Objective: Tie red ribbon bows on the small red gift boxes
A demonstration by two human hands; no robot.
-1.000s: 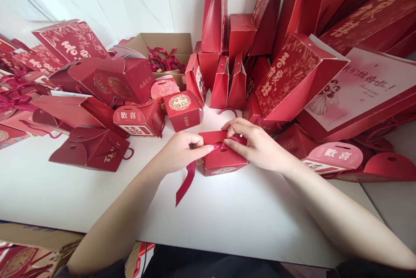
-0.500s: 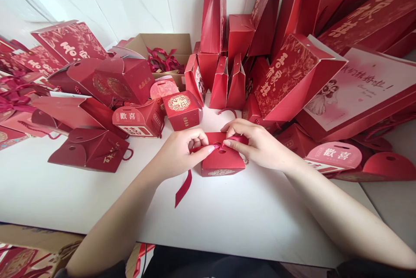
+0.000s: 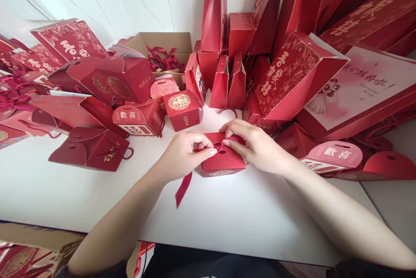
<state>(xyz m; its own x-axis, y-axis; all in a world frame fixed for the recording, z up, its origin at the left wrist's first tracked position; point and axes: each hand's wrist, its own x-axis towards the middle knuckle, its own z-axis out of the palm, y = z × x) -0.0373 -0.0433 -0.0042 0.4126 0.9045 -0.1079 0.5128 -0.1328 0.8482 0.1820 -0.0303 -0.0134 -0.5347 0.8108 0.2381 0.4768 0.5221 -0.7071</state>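
A small red gift box with a gold round pattern on its near side sits on the white table in front of me. Dark red ribbon crosses its top at the holes, and one tail hangs down to the left. My left hand is closed, pinching the ribbon between thumb and fingers at the box's top left. From the right, my right hand pinches the ribbon too, its thumb and forefinger close to the centre of the box. The fingertips hide part of the knot or loop.
Red gift boxes crowd the left side, with taller red bags at the back right. Behind stands a cardboard box holding loose ribbon. An open carton is below the table's front left edge.
My left thumb and fingers have drawn slightly closer together on the ribbon. The box and my right hand have hardly moved.
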